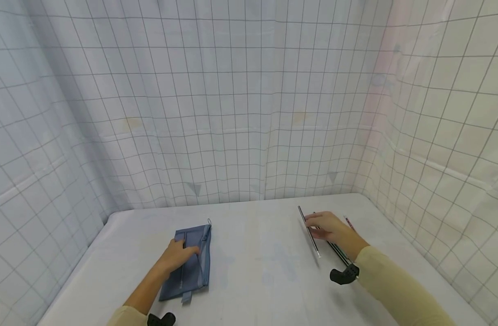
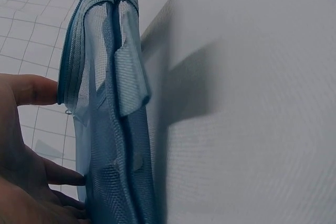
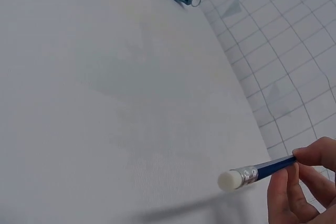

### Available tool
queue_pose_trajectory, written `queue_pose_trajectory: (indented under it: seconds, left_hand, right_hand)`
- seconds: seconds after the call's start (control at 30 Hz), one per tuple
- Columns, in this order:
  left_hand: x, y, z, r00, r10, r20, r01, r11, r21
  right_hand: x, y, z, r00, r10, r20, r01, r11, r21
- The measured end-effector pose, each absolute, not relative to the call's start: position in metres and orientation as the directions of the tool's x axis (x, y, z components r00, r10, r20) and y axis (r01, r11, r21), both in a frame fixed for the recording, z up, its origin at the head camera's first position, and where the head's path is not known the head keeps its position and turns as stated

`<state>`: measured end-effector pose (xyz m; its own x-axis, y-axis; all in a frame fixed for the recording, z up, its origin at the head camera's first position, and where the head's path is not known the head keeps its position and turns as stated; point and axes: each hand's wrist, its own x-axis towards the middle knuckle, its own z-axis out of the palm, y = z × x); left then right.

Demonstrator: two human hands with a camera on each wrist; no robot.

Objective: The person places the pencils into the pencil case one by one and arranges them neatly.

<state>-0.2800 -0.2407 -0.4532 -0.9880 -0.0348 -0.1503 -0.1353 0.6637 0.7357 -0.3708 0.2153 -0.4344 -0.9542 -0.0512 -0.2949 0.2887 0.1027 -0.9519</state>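
Observation:
A blue zippered pouch point(image 1: 191, 271) with mesh lies on the white table at left. My left hand point(image 1: 178, 256) rests on its upper face, thumb and fingers spread apart. In the left wrist view the thumb touches the zip edge of the pouch point(image 2: 121, 145), and the other fingertips touch its side lower down. My right hand point(image 1: 330, 228) pinches a dark pencil point(image 1: 310, 233) between thumb and fingertips. Its white eraser point(image 3: 229, 180) and silver band point toward the camera in the right wrist view. Beneath that hand lie several dark pencils point(image 1: 339, 253), partly hidden by it.
Beyond the right wrist, a reddish pencil point(image 1: 348, 222) is partly covered by the arm. A small ring point(image 1: 210, 222) sticks out from the pouch's far corner. White gridded curtains point(image 1: 249, 113) hang behind and at both sides of the table point(image 1: 253, 280).

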Motion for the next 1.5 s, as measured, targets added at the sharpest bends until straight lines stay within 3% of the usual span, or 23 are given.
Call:
queue_pose_trajectory:
  seconds: [0.73,1.5]
  left_hand:
    - [-0.279,-0.239,-0.452,-0.985,-0.050,-0.163,-0.154,0.669,0.727]
    - [-0.280,-0.241,-0.451,-0.984,-0.044,-0.170,-0.157,0.663,0.732]
  right_hand:
    - [-0.371,0.146,-0.436,-0.947,-0.100,-0.304,0.294,0.104,-0.950]
    - [-0.366,0.063,-0.443,-0.931,-0.173,-0.322,0.324,0.019,-0.946]
